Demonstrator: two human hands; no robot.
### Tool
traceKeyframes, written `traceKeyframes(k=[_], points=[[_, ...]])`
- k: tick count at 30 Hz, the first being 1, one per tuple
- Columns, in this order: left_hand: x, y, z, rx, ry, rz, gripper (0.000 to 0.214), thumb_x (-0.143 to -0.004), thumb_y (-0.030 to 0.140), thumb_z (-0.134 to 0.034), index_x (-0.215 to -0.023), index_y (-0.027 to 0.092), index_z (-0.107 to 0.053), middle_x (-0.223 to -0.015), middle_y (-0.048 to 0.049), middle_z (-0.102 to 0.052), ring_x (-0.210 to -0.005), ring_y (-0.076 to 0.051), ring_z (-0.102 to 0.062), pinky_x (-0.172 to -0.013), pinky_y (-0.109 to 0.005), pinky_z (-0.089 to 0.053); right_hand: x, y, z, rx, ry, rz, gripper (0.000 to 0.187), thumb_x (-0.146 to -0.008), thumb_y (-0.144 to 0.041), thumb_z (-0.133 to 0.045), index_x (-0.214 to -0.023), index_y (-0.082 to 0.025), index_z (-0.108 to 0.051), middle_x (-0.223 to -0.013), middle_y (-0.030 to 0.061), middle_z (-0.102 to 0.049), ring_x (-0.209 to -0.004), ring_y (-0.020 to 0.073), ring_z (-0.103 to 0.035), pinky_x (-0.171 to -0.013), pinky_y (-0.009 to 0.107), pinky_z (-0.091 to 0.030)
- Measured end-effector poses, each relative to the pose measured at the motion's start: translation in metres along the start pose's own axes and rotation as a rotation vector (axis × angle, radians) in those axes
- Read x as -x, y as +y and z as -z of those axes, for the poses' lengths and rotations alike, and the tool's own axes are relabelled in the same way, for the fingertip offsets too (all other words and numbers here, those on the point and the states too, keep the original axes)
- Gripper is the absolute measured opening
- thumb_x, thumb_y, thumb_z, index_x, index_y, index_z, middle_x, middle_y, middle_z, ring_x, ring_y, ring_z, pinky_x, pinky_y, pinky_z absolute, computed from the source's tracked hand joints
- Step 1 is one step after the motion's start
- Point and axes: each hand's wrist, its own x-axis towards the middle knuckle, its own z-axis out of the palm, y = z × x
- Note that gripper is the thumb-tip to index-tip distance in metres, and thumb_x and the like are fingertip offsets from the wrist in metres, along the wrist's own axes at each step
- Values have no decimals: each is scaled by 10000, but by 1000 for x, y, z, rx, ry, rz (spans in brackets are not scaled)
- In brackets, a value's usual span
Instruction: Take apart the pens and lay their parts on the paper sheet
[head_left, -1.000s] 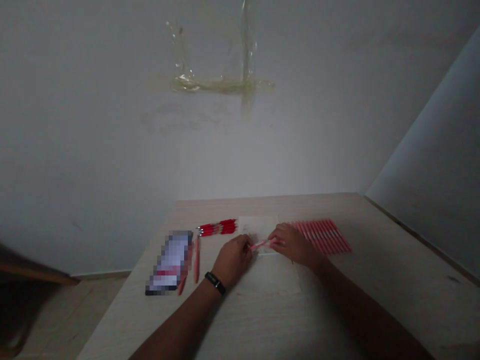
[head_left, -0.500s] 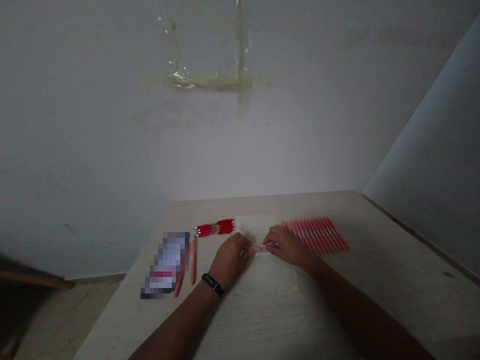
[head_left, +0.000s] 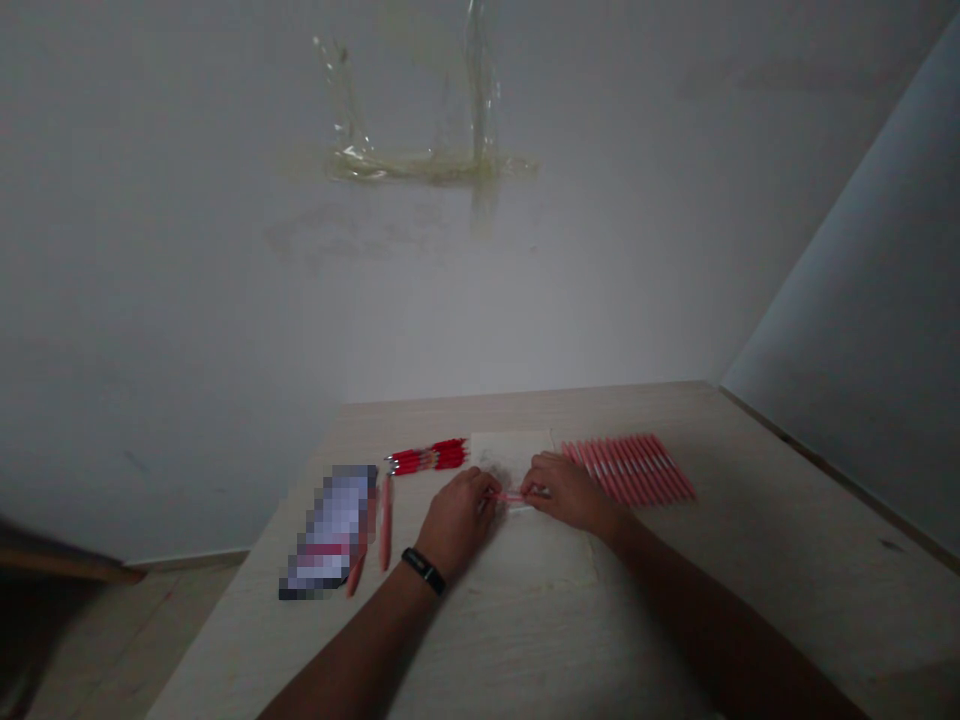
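Both my hands work over a pale sheet [head_left: 517, 442] with grey scribble-like marks, near the middle of the table. Between them lies a thin pink, pen-like piece [head_left: 512, 496], its ends hidden by my fingers. My left hand [head_left: 461, 505], with a black band on the wrist, pinches the piece's left end. At the right end, my right hand [head_left: 564, 488] has its thumb and fingers closed on it. A row of pink pens [head_left: 630, 468] lies just right of my right hand. Beyond my left hand is a small bundle of red pens [head_left: 427, 457].
On the left of the table [head_left: 495, 650] lies a blurred-out phone-like slab [head_left: 330, 530]. Two single pink pens lie beside it, one upright in view [head_left: 385, 525] and one slanted [head_left: 357, 572]. A wall [head_left: 600, 300] with tape on it rises behind the table.
My right hand has shifted slightly left and its fingers have closed on the pink piece's right end. The piece now lies straighter between my hands. My left hand keeps its hold.
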Motion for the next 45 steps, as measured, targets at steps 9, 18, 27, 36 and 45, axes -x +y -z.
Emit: traceKeyframes(k=[9, 18, 27, 36, 45], points=[[-3, -6, 3, -9, 31, 58, 123, -851, 145, -597, -912, 196, -692, -879, -55, -699, -855, -198, -618, -764, -281, -412, 0, 1, 3, -33, 44, -61, 41, -850, -195, -703, -850, -182, -664, -865, 31, -629, -872, 182, -582, -806, 291, -427], [-4, -9, 6, 17, 25, 148, 154, -876, 129, -560, -951, 187, -681, -913, -69, -727, -801, -188, -651, -696, -265, -423, 0, -1, -2, -19, 42, -54, 83, -830, -192, -725, -820, -185, -643, -856, 25, -628, -876, 184, -579, -792, 291, -418], [-2, -10, -2, 146, 42, 127, 224, -856, 196, -606, -1076, 207, -645, -803, -27, -688, -703, -165, -613, -626, -243, -391, 0, 13, 10, 26, 122, -74, 96, -876, -215, -695, -805, -180, -641, -815, 29, -617, -831, 184, -564, -761, 296, -406], [-3, -8, -13, 211, 18, 191, 207, -903, 395, -567, -936, 206, -644, -672, -1, -649, -574, -140, -557, -537, -236, -317, 4, 14, 13, 43, 121, -83, 86, -880, -197, -689, -810, -184, -640, -809, 19, -609, -826, 179, -557, -751, 293, -394], [-3, -8, -16, 157, 35, 140, 179, -893, 358, -575, -875, 200, -657, -725, -22, -667, -627, -149, -562, -573, -246, -335, 5, 15, 16, 50, 133, -83, 73, -883, -195, -683, -823, -181, -645, -822, 27, -615, -844, 185, -562, -783, 298, -409]])
